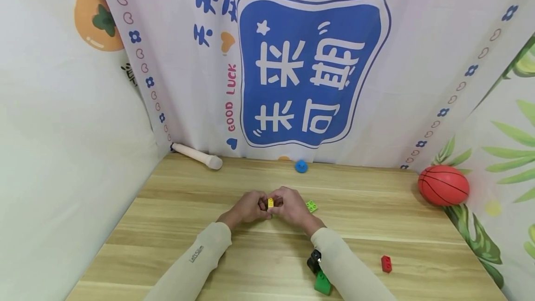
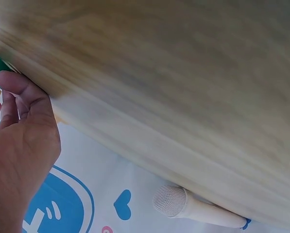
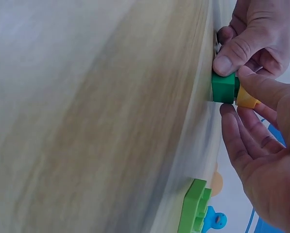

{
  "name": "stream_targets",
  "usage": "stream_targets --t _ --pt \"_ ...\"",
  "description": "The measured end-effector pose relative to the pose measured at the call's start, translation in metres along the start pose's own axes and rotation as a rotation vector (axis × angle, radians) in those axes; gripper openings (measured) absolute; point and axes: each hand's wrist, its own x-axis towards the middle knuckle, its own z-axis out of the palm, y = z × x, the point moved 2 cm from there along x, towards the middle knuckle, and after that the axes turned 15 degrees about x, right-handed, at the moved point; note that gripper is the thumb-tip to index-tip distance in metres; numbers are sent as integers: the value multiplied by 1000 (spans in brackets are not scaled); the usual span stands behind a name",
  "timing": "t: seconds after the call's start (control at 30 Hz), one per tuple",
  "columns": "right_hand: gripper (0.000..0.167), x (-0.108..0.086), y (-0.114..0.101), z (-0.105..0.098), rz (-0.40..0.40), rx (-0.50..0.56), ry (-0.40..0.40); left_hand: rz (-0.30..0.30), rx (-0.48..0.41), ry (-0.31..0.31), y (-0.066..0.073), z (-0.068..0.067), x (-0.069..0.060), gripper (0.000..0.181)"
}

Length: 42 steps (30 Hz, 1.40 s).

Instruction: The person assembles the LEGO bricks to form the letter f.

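Pinching the yellow brick (image 1: pixel 270 204) just above the dark green brick (image 3: pixel 223 88), low at the table (image 1: pixel 251 254), between your hands.
Your right hand (image 1: pixel 292 208) grips the yellow brick between thumb and fingers; your left hand (image 1: pixel 252 206) has its thumb on the dark green brick, other fingers curled, their contact partly hidden. Both pieces should handle as light, stiff, smooth plastic, hardly fragile but small enough to slip, so opposite side walls make the surest hold, studs left bare. The yellow brick's studded top faces up; its long axis seems to run away from you, though your fingers hide too much for certainty.
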Motion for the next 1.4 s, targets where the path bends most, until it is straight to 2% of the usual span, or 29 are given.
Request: stream_targets --t 0.33,0.6,0.93,1.17,1.33,1.4 --pt "26 -4 2 3 -34 -32 33 5 8 -1 -2 5 1 22" --pt "27 -3 1 4 -11 -52 67 20 4 -8 -5 5 1 22" --pt "29 3 -2 6 71 -40 54 34 9 -34 -7 -4 0 22" --pt "29 -2 -5 4 62 -90 47 35 11 -33 -6 -1 0 21" --pt "27 -4 -7 4 50 -87 51 31 -2 -23 -4 0 2 21" --pt "27 -5 -7 2 43 -79 30 29 -7 -18 -3 0 3 21"
